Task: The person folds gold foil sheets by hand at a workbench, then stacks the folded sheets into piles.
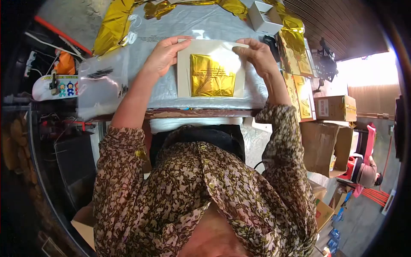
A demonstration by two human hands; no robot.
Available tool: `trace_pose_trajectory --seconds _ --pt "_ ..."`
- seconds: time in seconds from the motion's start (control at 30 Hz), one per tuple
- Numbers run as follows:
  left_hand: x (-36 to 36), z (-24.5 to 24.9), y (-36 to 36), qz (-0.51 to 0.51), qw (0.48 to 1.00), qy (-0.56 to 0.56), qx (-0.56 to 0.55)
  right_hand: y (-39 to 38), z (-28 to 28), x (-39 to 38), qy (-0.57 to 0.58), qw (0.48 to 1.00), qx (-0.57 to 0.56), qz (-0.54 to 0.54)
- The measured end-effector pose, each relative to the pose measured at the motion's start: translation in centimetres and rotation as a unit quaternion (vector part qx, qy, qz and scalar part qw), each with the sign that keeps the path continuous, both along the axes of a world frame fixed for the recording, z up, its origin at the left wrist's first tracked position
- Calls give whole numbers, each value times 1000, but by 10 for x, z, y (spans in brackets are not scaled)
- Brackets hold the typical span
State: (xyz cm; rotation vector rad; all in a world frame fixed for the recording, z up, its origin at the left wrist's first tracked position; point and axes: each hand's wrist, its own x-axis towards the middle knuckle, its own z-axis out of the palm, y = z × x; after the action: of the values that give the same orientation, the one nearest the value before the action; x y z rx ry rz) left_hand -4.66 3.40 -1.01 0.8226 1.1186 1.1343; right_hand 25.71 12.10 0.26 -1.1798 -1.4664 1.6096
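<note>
A folded gold foil packet lies flat against a pale rectangular sheet on the table in front of me. Glossy glare and dark printed lines over the foil look like a clear plastic sleeve around both. The upper left corner of the sleeve is pinched between the thumb and fingers of my left hand. On the other side, my right hand grips the upper right corner, thumb on top. Glare hides part of the upper right of the foil.
A plastic-covered table carries clear plastic bags at left and loose gold foil along the far left edge. At back right stands a white box. Cardboard boxes stand at right; another person is farther off.
</note>
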Motion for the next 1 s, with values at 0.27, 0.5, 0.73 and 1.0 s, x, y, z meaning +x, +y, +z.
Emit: trace_pose_trajectory --seconds 0.27,0.5,0.73,1.0 --pt "-16 -20 30 -88 979 181 43 27 -15 7 -63 993 63 83" --pt "-14 -28 31 -52 863 462 199 33 -39 4 -201 961 164 96" --pt "26 -27 -4 -58 763 488 420 -30 -11 -11 -283 787 544 72" --pt "32 -32 -11 -106 755 519 386 -52 -39 -6 -263 826 487 111"
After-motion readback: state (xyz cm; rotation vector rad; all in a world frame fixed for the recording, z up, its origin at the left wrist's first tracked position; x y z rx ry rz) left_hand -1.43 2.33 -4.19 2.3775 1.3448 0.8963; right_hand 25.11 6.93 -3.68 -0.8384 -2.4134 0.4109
